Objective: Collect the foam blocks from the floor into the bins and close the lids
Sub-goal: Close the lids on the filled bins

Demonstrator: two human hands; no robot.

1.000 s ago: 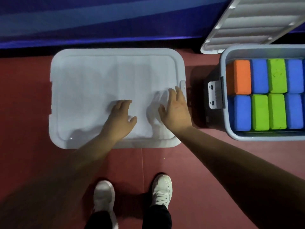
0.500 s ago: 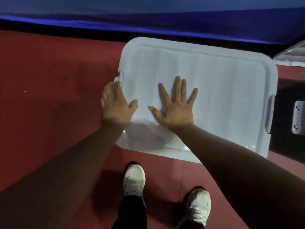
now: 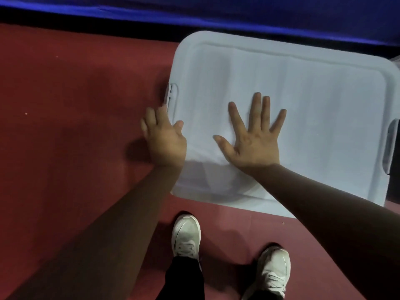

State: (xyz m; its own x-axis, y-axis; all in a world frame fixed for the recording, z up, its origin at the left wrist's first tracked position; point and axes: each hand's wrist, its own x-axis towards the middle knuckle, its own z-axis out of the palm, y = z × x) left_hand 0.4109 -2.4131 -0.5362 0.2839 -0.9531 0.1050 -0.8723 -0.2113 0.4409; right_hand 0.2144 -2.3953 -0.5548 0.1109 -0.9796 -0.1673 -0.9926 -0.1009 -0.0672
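On the red floor point(image 3: 75, 126), near the dark strip under the blue padded wall point(image 3: 216, 11): a pale grey bin lid point(image 3: 313, 100) lying flat, slightly skewed to the wall. The bin beneath is hidden.

Right hand point(image 3: 253, 144): fully open, palm down, fingers spread wide and straight, pressed flat on the lid left of its middle. Holds nothing.

Left hand point(image 3: 164, 141): open, fingers straight and close together, motion-blurred. It sits at the lid's left edge, thumb over the rim, fingertips just below the left latch point(image 3: 172, 94). Cannot tell whether the fingers touch the latch.

Edges: the lid's left and near rims are both in view. The right latch point(image 3: 391, 146) shows at the frame's right side, and the far right corner is cut off.

Room: a wide stretch of red floor lies left of the lid. Two white shoes, left point(image 3: 186, 237) and right point(image 3: 275, 271), stand just short of the near rim, apart from it.
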